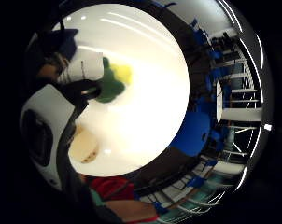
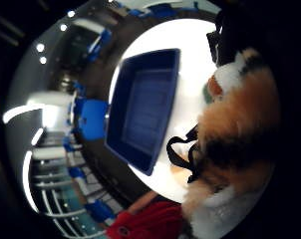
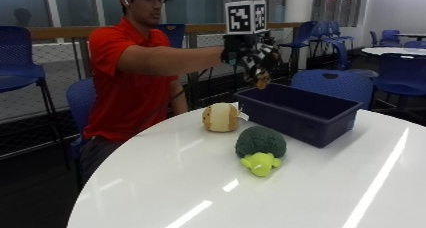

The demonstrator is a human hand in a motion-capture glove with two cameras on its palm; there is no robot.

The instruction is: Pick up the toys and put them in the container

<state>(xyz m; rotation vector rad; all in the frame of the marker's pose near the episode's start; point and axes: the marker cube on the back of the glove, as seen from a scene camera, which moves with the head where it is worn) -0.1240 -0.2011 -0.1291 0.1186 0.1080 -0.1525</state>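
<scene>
The right hand (image 3: 254,58) grips a furry orange-and-white plush toy (image 2: 235,144) above the blue container (image 3: 299,113); below, nearer the person, a broccoli plush (image 3: 261,147) and a tan plush (image 3: 221,117) lie on the counter (image 3: 319,188).

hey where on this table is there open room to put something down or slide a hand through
Bare stretch: the near half of the white table, in front of the broccoli toy. The blue container looks empty inside. Crowded: the far side, where the round tan toy, broccoli and container sit close together.
</scene>
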